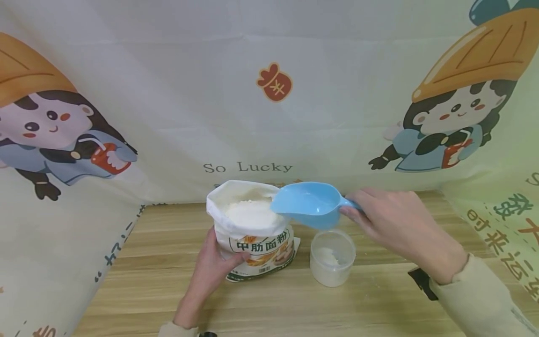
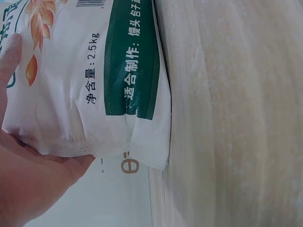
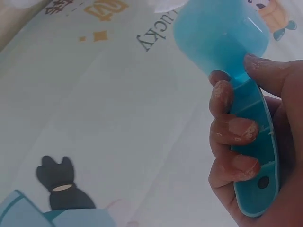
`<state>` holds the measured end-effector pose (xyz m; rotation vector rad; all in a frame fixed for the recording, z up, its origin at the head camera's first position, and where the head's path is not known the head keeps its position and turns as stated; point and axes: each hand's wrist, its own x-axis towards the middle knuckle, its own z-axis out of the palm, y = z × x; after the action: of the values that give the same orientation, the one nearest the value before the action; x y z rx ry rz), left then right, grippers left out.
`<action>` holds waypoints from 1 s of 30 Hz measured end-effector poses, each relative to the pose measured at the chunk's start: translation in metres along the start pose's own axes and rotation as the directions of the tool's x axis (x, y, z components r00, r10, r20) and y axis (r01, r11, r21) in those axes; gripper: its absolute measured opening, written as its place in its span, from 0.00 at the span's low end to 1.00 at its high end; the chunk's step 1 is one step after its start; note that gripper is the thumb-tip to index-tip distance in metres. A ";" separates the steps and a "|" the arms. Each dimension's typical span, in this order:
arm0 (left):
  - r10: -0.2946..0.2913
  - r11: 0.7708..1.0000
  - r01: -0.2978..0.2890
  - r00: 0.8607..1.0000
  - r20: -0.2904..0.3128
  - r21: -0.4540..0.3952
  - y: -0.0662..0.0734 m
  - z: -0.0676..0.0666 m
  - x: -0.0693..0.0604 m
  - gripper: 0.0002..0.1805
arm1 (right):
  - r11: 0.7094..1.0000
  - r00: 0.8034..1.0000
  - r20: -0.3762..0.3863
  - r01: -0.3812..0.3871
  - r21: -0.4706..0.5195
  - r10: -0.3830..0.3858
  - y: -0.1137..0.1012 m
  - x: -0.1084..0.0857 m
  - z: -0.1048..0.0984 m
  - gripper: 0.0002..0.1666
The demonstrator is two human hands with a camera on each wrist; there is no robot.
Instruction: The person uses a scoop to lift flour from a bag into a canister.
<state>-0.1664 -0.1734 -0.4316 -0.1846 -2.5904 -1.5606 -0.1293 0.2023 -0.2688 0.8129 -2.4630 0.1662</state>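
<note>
An open white flour bag (image 1: 257,243) stands on the table, white powder showing at its mouth. My left hand (image 1: 216,262) grips its left side, thumb across the printed front; the left wrist view shows the hand (image 2: 42,184) around the bag (image 2: 61,90). My right hand (image 1: 396,224) holds a blue scoop (image 1: 309,201) by its handle, its tip over the bag's right rim. In the right wrist view the fingers of the hand (image 3: 279,123) curl round the ribbed handle of the scoop (image 3: 218,33). Below the scoop is a clear round tub (image 1: 332,260) with some white powder inside.
The wooden table (image 1: 147,267) is bordered by a printed cloth backdrop (image 1: 189,84) at the back and both sides. A black strap piece (image 1: 422,283) shows by my right sleeve (image 1: 480,295).
</note>
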 end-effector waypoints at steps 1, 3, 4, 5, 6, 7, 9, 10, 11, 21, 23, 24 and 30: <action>0.003 1.000 -0.003 1.000 0.001 -0.001 0.000 0.000 0.000 0.56 | 1.000 1.000 0.011 0.004 -0.010 -0.004 -0.002 0.004 -0.001 0.26; 0.005 1.000 -0.005 1.000 0.001 0.000 -0.001 0.000 -0.001 0.56 | 0.999 0.999 0.041 0.007 -0.031 -0.006 -0.007 0.012 -0.004 0.21; 0.007 1.000 -0.007 1.000 0.001 0.000 -0.001 0.000 -0.001 0.56 | 0.999 0.998 0.060 0.007 -0.041 -0.004 -0.009 0.016 -0.005 0.21; 0.009 1.000 -0.009 1.000 0.001 -0.001 -0.001 0.000 -0.001 0.56 | 0.999 0.997 0.077 0.007 -0.051 -0.003 -0.012 0.021 -0.006 0.21; 0.010 1.000 -0.010 1.000 0.001 -0.002 -0.001 0.000 -0.001 0.56 | 0.998 0.995 0.095 0.006 -0.064 0.000 -0.014 0.026 -0.007 0.23; 0.014 1.000 -0.014 1.000 0.000 -0.003 -0.001 0.000 -0.001 0.56 | 0.997 0.994 0.112 0.006 -0.075 0.002 -0.017 0.030 -0.007 0.25; 0.019 1.000 -0.019 1.000 -0.003 -0.004 -0.001 -0.001 -0.001 0.56 | 0.996 0.989 0.145 0.013 -0.093 0.001 -0.021 0.039 -0.009 0.27; 0.022 1.000 -0.022 1.000 -0.004 -0.006 -0.001 -0.001 0.000 0.56 | 0.995 0.987 0.163 0.018 -0.099 -0.001 -0.023 0.043 -0.009 0.26; 0.023 1.000 -0.023 1.000 -0.005 -0.007 -0.001 -0.001 0.000 0.56 | 0.994 0.984 0.178 0.023 -0.106 -0.004 -0.025 0.047 -0.010 0.26; 0.018 1.000 -0.018 1.000 -0.004 -0.008 0.000 -0.002 0.000 0.55 | 0.987 0.943 0.334 0.053 -0.151 0.000 -0.042 0.079 -0.005 0.16; 0.018 1.000 -0.018 1.000 -0.008 -0.004 0.000 -0.002 -0.001 0.56 | 0.988 0.921 0.388 0.040 -0.148 0.021 -0.046 0.084 -0.004 0.13; 0.017 1.000 -0.017 1.000 -0.009 -0.004 0.000 -0.002 -0.001 0.56 | 0.988 0.912 0.408 0.038 -0.147 0.026 -0.047 0.087 -0.003 0.13; 0.010 1.000 -0.010 1.000 -0.009 -0.018 0.001 -0.001 0.000 0.56 | 0.989 0.897 0.441 0.056 -0.137 0.011 -0.054 0.094 -0.004 0.22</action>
<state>-0.1660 -0.1736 -0.4309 -0.1918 -2.5659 -1.5784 -0.1592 0.1110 -0.2189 0.8919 -2.8429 -0.2347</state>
